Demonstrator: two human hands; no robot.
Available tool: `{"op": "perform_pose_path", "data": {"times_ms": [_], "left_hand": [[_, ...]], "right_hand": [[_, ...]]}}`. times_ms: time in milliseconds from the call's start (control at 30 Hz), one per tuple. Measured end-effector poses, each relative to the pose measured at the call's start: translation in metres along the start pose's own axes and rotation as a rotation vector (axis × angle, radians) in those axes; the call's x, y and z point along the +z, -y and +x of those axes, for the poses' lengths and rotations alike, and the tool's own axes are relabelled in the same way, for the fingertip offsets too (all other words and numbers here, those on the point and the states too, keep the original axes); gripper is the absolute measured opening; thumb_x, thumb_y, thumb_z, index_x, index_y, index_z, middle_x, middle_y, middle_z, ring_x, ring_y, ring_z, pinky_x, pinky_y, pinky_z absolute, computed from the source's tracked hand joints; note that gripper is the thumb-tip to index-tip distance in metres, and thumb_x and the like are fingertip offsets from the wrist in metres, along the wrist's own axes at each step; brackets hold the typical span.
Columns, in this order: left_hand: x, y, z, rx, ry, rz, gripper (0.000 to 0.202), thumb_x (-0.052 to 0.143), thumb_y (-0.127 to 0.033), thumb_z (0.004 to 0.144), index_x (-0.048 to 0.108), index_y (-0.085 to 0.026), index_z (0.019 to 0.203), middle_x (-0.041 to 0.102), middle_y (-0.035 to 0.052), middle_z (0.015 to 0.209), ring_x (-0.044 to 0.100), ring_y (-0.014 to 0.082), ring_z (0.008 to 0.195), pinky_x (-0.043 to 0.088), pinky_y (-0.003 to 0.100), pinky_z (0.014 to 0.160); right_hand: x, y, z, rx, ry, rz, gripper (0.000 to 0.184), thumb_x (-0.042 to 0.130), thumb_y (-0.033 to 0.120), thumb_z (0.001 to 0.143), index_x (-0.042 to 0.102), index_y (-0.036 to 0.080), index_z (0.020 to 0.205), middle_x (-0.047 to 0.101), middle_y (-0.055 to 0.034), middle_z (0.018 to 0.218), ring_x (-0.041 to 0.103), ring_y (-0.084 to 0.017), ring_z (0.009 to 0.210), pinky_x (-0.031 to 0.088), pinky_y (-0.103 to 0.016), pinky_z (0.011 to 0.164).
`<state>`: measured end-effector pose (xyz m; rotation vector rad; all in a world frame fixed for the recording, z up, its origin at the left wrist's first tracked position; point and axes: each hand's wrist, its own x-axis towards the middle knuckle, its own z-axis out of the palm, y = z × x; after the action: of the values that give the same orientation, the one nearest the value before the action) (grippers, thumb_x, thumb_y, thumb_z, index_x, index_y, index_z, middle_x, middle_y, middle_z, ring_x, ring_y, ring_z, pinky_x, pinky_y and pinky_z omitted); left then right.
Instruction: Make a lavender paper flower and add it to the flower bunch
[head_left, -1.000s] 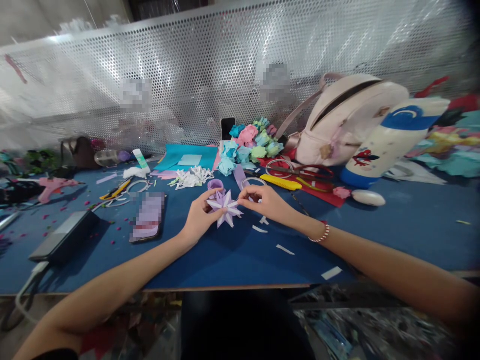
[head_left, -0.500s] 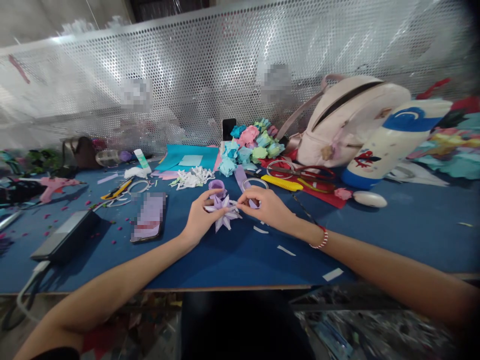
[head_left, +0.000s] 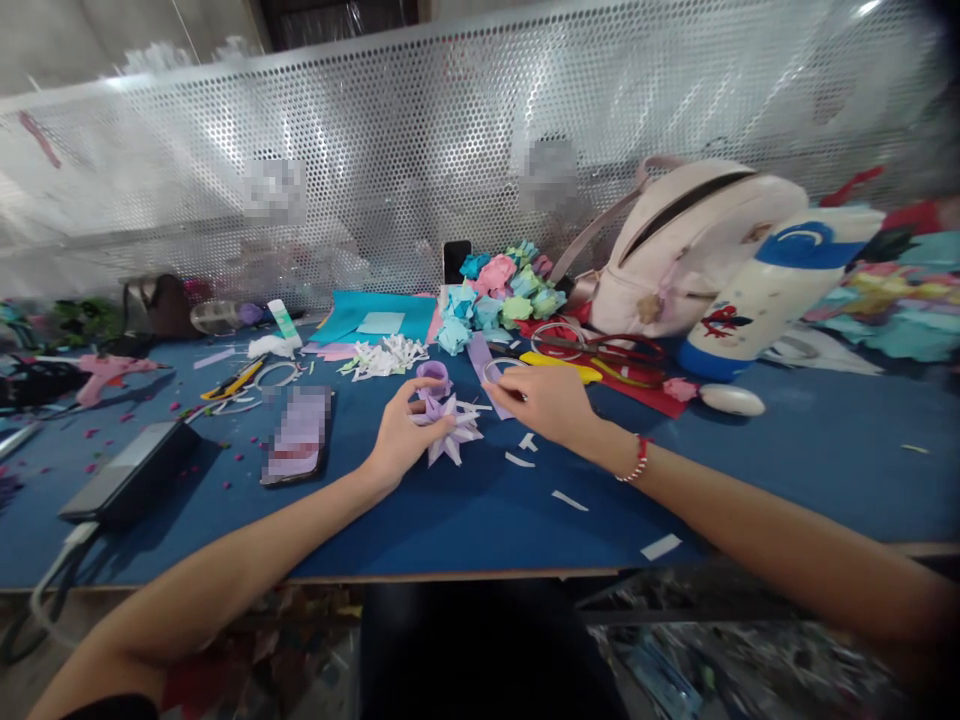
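To steady it on the desk [head_left: 450, 525], the left hand [head_left: 400, 438] pinches the paper star [head_left: 453, 432] while fingers of the right hand [head_left: 547, 402] pinch a paper strip [head_left: 482, 362] alongside.

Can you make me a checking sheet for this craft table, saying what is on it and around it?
Surface: blue table, dotted with small paper bits.
Job's things: lilac paper star; lilac paper strip just behind it.
Clutter: white paper scraps, phone, scissors, yellow cutter, paper flowers, bottle, backpack, pink glue gun.
Grippers: left hand holds the star in its fingers; right hand is beside it, fingers curled at the strip, grip unclear.
Cables: white cable runs from a dark box over the table's near edge.
Surroundings: perforated metal screen behind the table.
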<state>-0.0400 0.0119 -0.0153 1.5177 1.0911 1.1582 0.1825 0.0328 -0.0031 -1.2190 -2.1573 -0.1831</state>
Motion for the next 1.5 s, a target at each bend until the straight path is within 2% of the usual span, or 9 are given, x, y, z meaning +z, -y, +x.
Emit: {"op": "perform_pose_path", "data": {"times_ms": [200, 367, 533, 633, 767, 900, 1100, 1267, 1500], "left_hand": [[-0.007, 0.001, 0.004, -0.022, -0.004, -0.009, 0.055, 0.079, -0.026, 0.068, 0.056, -0.018, 0.118, 0.068, 0.0000, 0.077, 0.064, 0.0138, 0.061, 0.049, 0.023, 0.056], [-0.004, 0.002, 0.003, -0.001, 0.049, -0.005, 0.048, 0.074, -0.034, 0.076, 0.062, -0.015, 0.119, 0.067, 0.0007, 0.074, 0.058, 0.0131, 0.061, 0.044, 0.023, 0.057], [-0.008, 0.004, 0.004, 0.016, 0.040, 0.055, 0.040, 0.060, -0.046, 0.086, 0.070, -0.015, 0.110, 0.061, 0.0007, 0.073, 0.047, 0.0109, 0.057, 0.035, 0.022, 0.052], [-0.010, 0.005, 0.005, -0.001, 0.068, 0.135, 0.039, 0.055, -0.046, 0.090, 0.073, -0.015, 0.106, 0.056, -0.0001, 0.067, 0.042, 0.0109, 0.054, 0.031, 0.022, 0.050], [-0.012, 0.010, 0.007, 0.076, 0.093, 0.147, 0.032, 0.050, -0.035, 0.093, 0.073, -0.015, 0.104, 0.070, 0.0064, 0.092, 0.061, 0.0188, 0.083, 0.045, 0.027, 0.075], [-0.016, 0.013, 0.010, 0.218, 0.053, 0.165, 0.028, 0.050, -0.030, 0.094, 0.071, -0.017, 0.108, 0.069, 0.0103, 0.111, 0.063, 0.0238, 0.103, 0.047, 0.035, 0.092], [-0.016, 0.003, 0.005, 0.528, 0.015, 0.330, 0.030, 0.044, -0.023, 0.099, 0.064, -0.024, 0.122, 0.062, 0.0089, 0.124, 0.057, 0.0215, 0.118, 0.043, 0.040, 0.105], [-0.010, 0.005, 0.001, 0.541, 0.134, 0.379, 0.041, 0.046, -0.025, 0.100, 0.048, -0.026, 0.141, 0.054, 0.0114, 0.140, 0.050, 0.0230, 0.131, 0.040, 0.045, 0.111], [-0.013, 0.012, 0.005, 0.587, 0.168, 0.434, 0.044, 0.046, -0.026, 0.100, 0.046, -0.030, 0.144, 0.048, 0.0090, 0.147, 0.043, 0.0245, 0.138, 0.035, 0.049, 0.115]], "right_hand": [[0.004, 0.001, 0.000, -0.029, 0.162, 0.392, 0.034, 0.051, 0.046, 0.097, 0.063, 0.021, 0.079, 0.062, -0.0008, 0.074, 0.052, -0.014, 0.063, 0.032, -0.028, 0.058], [0.007, 0.007, 0.000, 0.012, 0.311, 0.633, 0.022, 0.052, 0.035, 0.095, 0.062, 0.021, 0.081, 0.063, -0.0001, 0.072, 0.054, -0.014, 0.064, 0.040, -0.027, 0.061], [-0.004, -0.030, 0.012, -0.060, 0.255, 0.301, 0.021, 0.051, 0.035, 0.095, 0.067, 0.022, 0.092, 0.068, -0.0069, 0.094, 0.060, -0.022, 0.087, 0.044, -0.035, 0.076], [-0.010, -0.055, 0.018, -0.155, 0.352, 0.118, 0.020, 0.060, 0.039, 0.091, 0.067, 0.021, 0.090, 0.068, -0.0093, 0.098, 0.057, -0.027, 0.098, 0.044, -0.039, 0.085], [-0.010, -0.066, 0.020, -0.188, 0.463, 0.042, 0.017, 0.058, 0.033, 0.091, 0.067, 0.019, 0.085, 0.067, -0.0101, 0.096, 0.057, -0.027, 0.095, 0.043, -0.039, 0.086], [-0.007, -0.060, 0.019, -0.123, 0.337, 0.063, 0.016, 0.055, 0.029, 0.091, 0.065, 0.019, 0.085, 0.068, -0.0093, 0.092, 0.059, -0.025, 0.092, 0.044, -0.037, 0.082], [-0.001, -0.031, 0.013, 0.019, 0.162, 0.508, 0.014, 0.054, 0.033, 0.091, 0.058, 0.020, 0.088, 0.064, -0.0026, 0.080, 0.059, -0.016, 0.071, 0.046, -0.030, 0.069], [0.009, -0.005, 0.005, 0.005, 0.154, 0.754, 0.018, 0.059, 0.037, 0.090, 0.058, 0.019, 0.091, 0.062, -0.0024, 0.083, 0.059, -0.015, 0.073, 0.050, -0.030, 0.072], [0.014, 0.005, -0.001, 0.043, 0.183, 0.872, 0.029, 0.071, 0.039, 0.083, 0.062, 0.019, 0.103, 0.066, -0.0034, 0.089, 0.061, -0.015, 0.076, 0.053, -0.031, 0.075]]}}
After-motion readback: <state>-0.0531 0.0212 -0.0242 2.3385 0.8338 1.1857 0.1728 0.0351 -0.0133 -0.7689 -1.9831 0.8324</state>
